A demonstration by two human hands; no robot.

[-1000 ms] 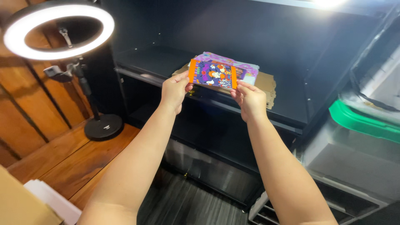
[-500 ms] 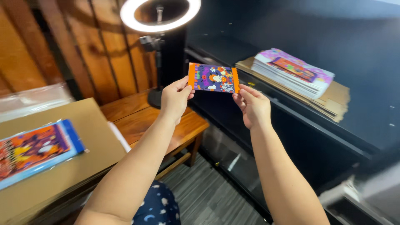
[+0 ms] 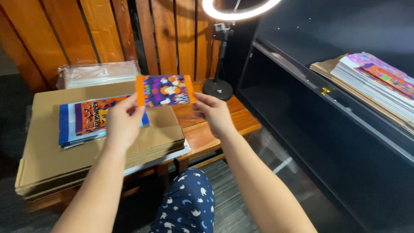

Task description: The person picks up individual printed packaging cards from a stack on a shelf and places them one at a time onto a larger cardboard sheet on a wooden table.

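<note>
I hold a small purple card with orange side bands (image 3: 164,90) in the air by its two ends. My left hand (image 3: 123,125) pinches its left end and my right hand (image 3: 213,113) pinches its right end. The card hangs above a stack of flat brown cardboard sheets (image 3: 51,151) on a low wooden table (image 3: 215,133). A pile of similar colourful printed sheets with blue edges (image 3: 88,121) lies on the cardboard just left of my left hand.
A ring light on a stand (image 3: 221,51) sits at the table's far corner. Clear plastic bags (image 3: 97,73) lie by the wooden wall. A black shelf (image 3: 327,103) on the right carries a stack of printed sheets on brown card (image 3: 379,86). My knee (image 3: 189,203) is below.
I have turned left, away from the black shelf toward the wooden table, carrying the card with both hands. The cardboard stack and the sheet pile have come into the middle of view.
</note>
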